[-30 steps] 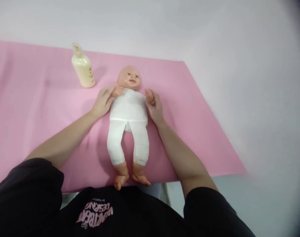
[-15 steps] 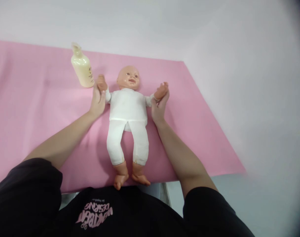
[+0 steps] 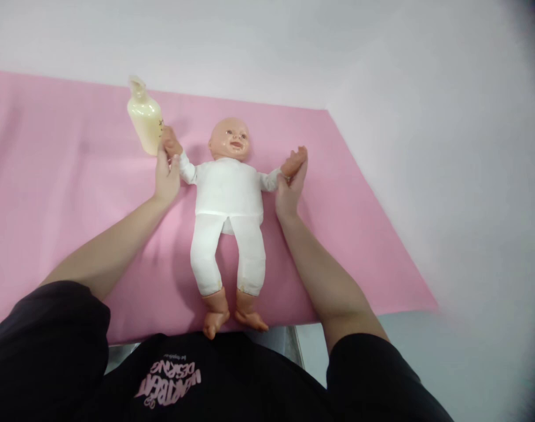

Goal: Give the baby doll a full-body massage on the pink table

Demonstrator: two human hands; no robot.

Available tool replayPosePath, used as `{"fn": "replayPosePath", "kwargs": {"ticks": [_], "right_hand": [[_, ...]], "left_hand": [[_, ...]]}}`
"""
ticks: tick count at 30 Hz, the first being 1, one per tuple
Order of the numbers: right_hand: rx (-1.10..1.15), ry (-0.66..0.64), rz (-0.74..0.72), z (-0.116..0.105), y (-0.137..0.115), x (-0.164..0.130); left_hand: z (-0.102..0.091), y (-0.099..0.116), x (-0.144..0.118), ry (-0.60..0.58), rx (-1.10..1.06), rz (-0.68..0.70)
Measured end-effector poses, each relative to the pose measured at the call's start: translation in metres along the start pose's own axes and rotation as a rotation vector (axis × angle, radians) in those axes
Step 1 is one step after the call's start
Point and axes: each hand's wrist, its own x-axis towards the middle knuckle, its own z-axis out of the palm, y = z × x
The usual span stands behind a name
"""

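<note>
A baby doll (image 3: 229, 187) in a white top and white trousers lies on its back, head away from me and bare feet towards me. Both its arms are stretched out sideways. My left hand (image 3: 166, 179) is closed around the doll's hand and wrist on the left side. On the other side, my right hand (image 3: 291, 186) grips the doll's other hand and wrist. Parts of my fingers are hidden behind the doll's hands. A pale yellow pump bottle (image 3: 145, 124) stands just beyond my left hand, its lower right side partly covered by the doll's hand.
Under the doll is a pink table cover (image 3: 351, 252), its near edge close to my body. A white wall (image 3: 426, 146) rises behind it and to the right.
Both of my hands have moved outwards with the doll's hands, spreading its arms wider. The left one now overlaps the bottle more. The doll's body and the bottle have stayed in place.
</note>
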Motion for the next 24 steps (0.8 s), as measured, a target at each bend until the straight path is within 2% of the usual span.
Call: {"fn": "replayPosePath", "kwargs": {"ticks": [3,7,10,14,19,21,24], "right_hand": [[-0.066,-0.148,-0.06,0.004,-0.025,-0.007],[-0.156,-0.402,-0.202,0.007,-0.037,-0.011],[-0.184,-0.443,-0.289,0.007,-0.039,-0.011],[-0.176,-0.376,-0.237,0.008,-0.037,-0.012],[-0.053,-0.155,-0.091,0.008,-0.025,-0.01],[0.012,-0.068,-0.08,0.007,-0.015,-0.006],[0.093,0.055,-0.027,0.004,0.007,0.001]], "left_hand": [[0.009,0.022,-0.007,-0.177,0.153,0.12],[0.018,0.042,-0.012,-0.483,0.353,0.216],[0.019,0.048,-0.013,-0.552,0.414,0.258],[0.018,0.045,-0.014,-0.459,0.394,0.232],[0.013,0.029,-0.01,-0.179,0.171,0.167],[0.01,0.021,-0.005,-0.041,0.068,0.089],[0.004,0.008,0.002,0.161,-0.08,-0.134]]}}
